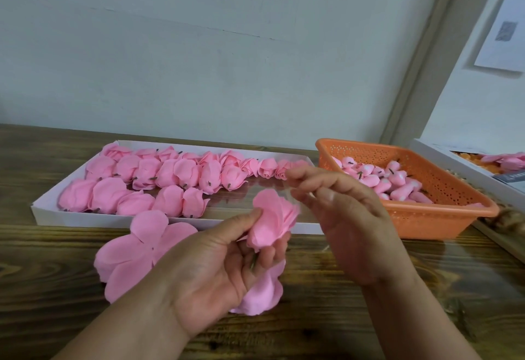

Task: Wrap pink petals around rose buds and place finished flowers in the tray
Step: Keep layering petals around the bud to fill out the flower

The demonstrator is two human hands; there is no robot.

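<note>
My left hand (pixel 210 268) holds a pink rose (pixel 271 219) wrapped in petals, thumb on top and fingers under it, with its dark stem poking down between the fingers. Just right of the rose my right hand (pixel 341 214) hovers with fingers loosely curled and nothing visible in them. A stack of flat pink petal sheets (pixel 133 254) lies on the table under my left hand. The white tray (pixel 45 210) behind holds several finished pink flowers (pixel 159 180) in rows. An orange basket (pixel 443 214) on the right holds several rose buds (pixel 397 183).
The wooden table (pixel 326 317) runs to a pale wall at the back. A white box (pixel 466 166) with pink and orange flowers sits at the far right edge. Paper sheets hang on the wall at upper right.
</note>
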